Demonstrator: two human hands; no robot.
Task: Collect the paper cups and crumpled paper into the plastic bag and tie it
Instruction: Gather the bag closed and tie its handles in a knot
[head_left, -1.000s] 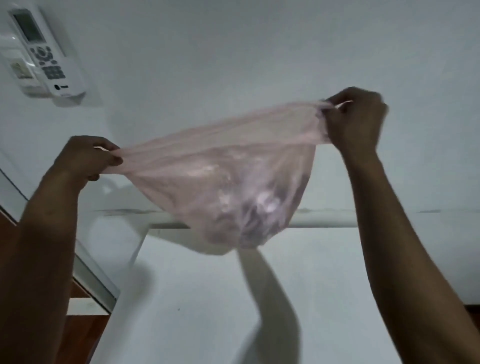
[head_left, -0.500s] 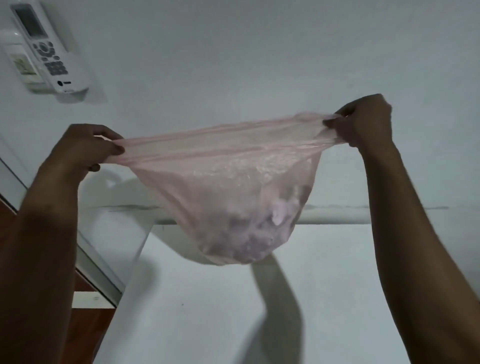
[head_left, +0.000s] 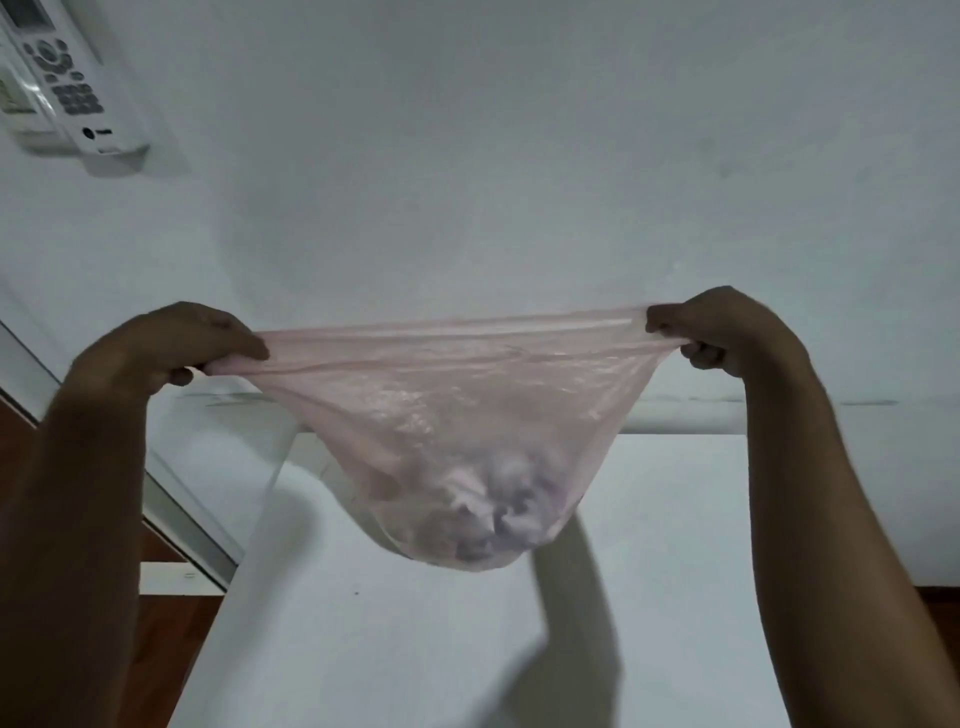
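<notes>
A thin pink plastic bag (head_left: 441, 415) hangs in the air above the white table (head_left: 395, 649), stretched wide between my hands. My left hand (head_left: 176, 343) pinches its left top corner and my right hand (head_left: 727, 327) pinches the right one. White crumpled paper (head_left: 493, 514) and dim shapes of other contents sag in the bag's bottom, seen through the plastic. I cannot make out single cups inside. The bag's mouth is pulled into a flat taut band.
A white remote control (head_left: 67, 88) sits in a holder on the wall at top left. The white wall lies behind the table. A glass or metal-framed panel (head_left: 197, 525) runs down the left, with brown floor (head_left: 161, 649) beside the table.
Both hands have drawn further apart, stretching the bag's top flatter and wider. My right hand has come down to about the level of my left, and the bag's load hangs lower.
</notes>
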